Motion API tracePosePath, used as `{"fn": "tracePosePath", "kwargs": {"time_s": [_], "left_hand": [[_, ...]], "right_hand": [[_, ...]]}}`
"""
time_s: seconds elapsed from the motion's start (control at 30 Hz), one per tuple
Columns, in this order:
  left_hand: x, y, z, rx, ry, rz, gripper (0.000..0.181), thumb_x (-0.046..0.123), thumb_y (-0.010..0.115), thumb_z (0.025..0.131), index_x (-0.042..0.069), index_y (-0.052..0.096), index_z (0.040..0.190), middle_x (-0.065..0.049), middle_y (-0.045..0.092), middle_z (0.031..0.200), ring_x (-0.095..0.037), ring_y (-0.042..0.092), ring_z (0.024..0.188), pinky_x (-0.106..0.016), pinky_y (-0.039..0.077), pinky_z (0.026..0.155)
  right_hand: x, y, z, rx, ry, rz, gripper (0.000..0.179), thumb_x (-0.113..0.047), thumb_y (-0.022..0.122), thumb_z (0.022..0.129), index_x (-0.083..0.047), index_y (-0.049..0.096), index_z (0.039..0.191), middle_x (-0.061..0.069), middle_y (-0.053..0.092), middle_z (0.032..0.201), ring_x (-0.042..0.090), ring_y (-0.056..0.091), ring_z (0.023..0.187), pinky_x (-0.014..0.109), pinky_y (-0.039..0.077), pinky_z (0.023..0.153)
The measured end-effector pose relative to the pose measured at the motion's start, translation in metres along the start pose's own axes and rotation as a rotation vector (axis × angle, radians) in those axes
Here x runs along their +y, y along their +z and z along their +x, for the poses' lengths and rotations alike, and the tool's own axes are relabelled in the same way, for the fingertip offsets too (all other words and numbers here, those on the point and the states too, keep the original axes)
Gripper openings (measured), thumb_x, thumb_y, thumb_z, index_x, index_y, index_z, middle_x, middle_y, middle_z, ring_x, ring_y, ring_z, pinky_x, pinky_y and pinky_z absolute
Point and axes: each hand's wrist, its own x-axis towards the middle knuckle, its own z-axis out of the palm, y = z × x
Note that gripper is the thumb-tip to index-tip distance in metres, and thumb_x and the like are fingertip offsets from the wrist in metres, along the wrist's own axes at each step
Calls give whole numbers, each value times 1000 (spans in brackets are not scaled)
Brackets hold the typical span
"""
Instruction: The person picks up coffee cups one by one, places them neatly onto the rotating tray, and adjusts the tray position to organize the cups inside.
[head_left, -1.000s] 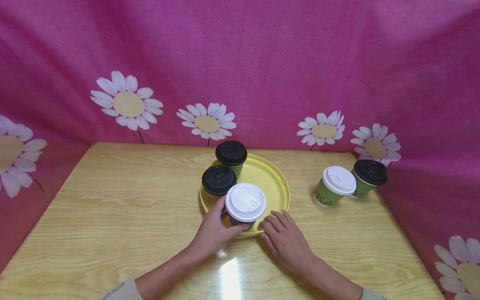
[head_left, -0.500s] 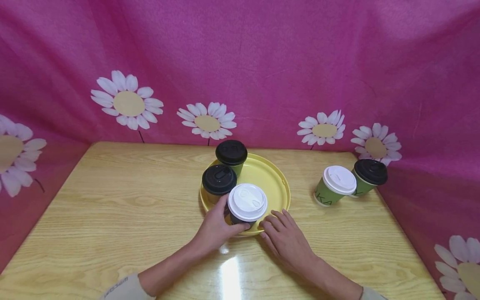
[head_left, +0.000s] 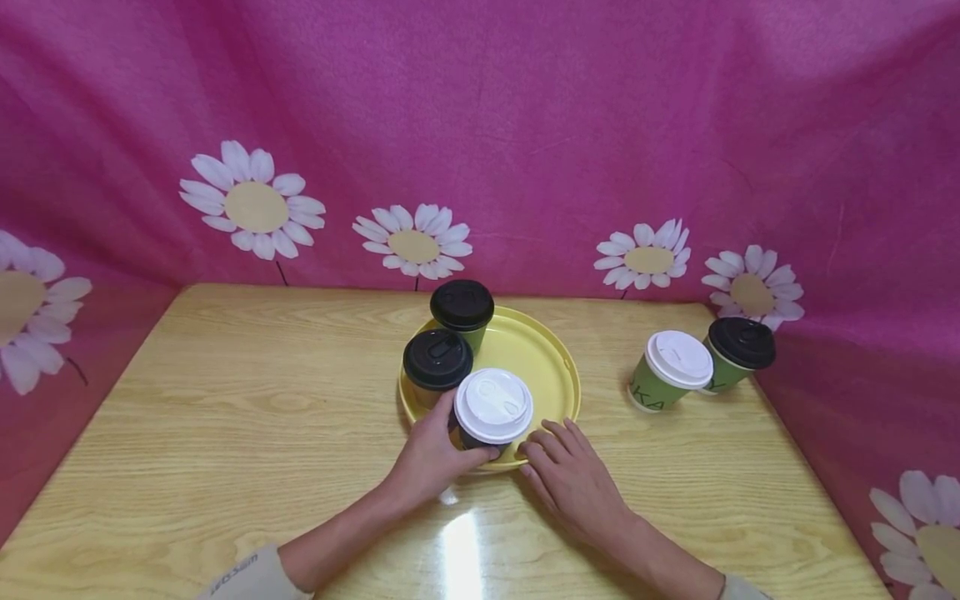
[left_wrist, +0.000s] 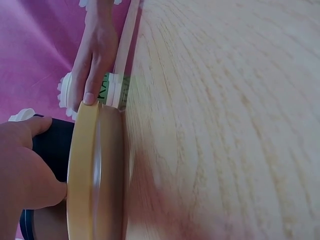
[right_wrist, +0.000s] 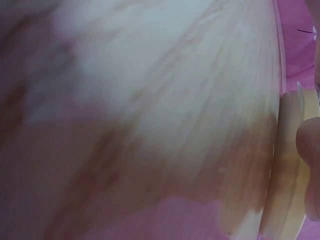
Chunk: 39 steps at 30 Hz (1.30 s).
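Observation:
In the head view my left hand (head_left: pixel 431 454) grips a dark paper coffee cup with a white lid (head_left: pixel 495 406) at the near side of a round yellow tray (head_left: pixel 551 375). The thumb lies along the cup's near side; the far fingers are mostly hidden. My right hand (head_left: pixel 576 483) holds the tray's near right rim, fingers over the edge and thumb outside. Two cups with black lids, one at the back (head_left: pixel 462 306) and one at the left (head_left: pixel 438 359), stand upright on the tray. The left wrist view shows the dark cup wall (left_wrist: pixel 55 145) behind the tray rim (left_wrist: pixel 82 160).
To the tray's right, on the wooden table (head_left: pixel 262 417), stand a green cup with a white lid (head_left: pixel 670 372) and a green cup with a black lid (head_left: pixel 738 354), close together. A pink curtain with daisies (head_left: pixel 525 150) encloses the table's back and sides.
The white-lidded cup in my left hand has shifted slightly right, away from the left black-lidded cup, and its lid has turned a little. My right hand stays on the tray rim.

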Motion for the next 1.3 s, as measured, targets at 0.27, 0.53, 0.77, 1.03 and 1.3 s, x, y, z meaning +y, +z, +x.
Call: {"fn": "tracePosePath", "kwargs": {"time_s": [0.27, 0.53, 0.77, 1.03, 1.3], "left_hand": [[1, -1, -2, 34, 0, 78, 86, 15, 90, 71, 2, 45, 143, -15, 56, 138, -26, 50, 129, -44, 37, 110], [5, -1, -2, 35, 2, 86, 84, 15, 90, 71, 2, 46, 143, -14, 57, 137, -26, 52, 127, -44, 38, 109], [6, -1, -2, 27, -9, 101, 85, 15, 90, 71, 3, 46, 143, -14, 57, 138, -26, 51, 128, -45, 38, 109], [5, -4, -2, 15, -4, 83, 84, 13, 89, 72, 1, 46, 142, -16, 55, 140, -28, 50, 131, -44, 38, 110], [6, -12, -10, 32, -31, 65, 78, 12, 86, 75, -1, 47, 141, -21, 54, 139, -34, 52, 129, -44, 43, 106]], "right_hand": [[0, 0, 1, 8, -9, -2, 45, -34, 27, 109, -10, 65, 105, 7, 60, 106, 36, 54, 115, 55, 39, 104], [1, 0, 2, 7, -9, 1, 45, -34, 27, 109, -10, 65, 104, 7, 60, 107, 36, 54, 115, 56, 39, 104], [0, 1, 2, 17, -11, -1, 46, -33, 27, 109, -10, 66, 104, 7, 61, 106, 36, 54, 115, 56, 39, 104], [0, 0, 1, 5, -11, -1, 47, -34, 26, 109, -9, 66, 105, 7, 61, 107, 36, 54, 115, 56, 39, 104], [0, 1, 2, 4, -18, 0, 47, -34, 27, 109, -9, 66, 104, 7, 61, 107, 36, 54, 115, 56, 39, 104]]}}
